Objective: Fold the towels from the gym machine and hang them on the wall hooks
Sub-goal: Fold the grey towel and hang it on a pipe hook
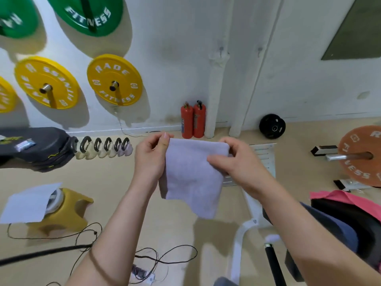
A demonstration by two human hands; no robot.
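Note:
A pale lilac towel (189,178), folded into a small rectangle, hangs in the air in front of me. My left hand (150,157) pinches its upper left corner between thumb and fingers. My right hand (237,159) grips the upper right edge, thumb lying across the front of the cloth. On the gym machine's seat at the lower right lie a pink towel (348,203) and a dark blue towel (338,226). Two hooks (221,51) sit on the white wall above.
Yellow weight plates (114,79) and green ones hang on wall pegs at left. A row of kettlebells (103,147) stands on the floor by a dark bench. Two red extinguishers (192,120) stand at the wall. Cables (156,259) lie on the floor; a barbell plate (360,155) rests at right.

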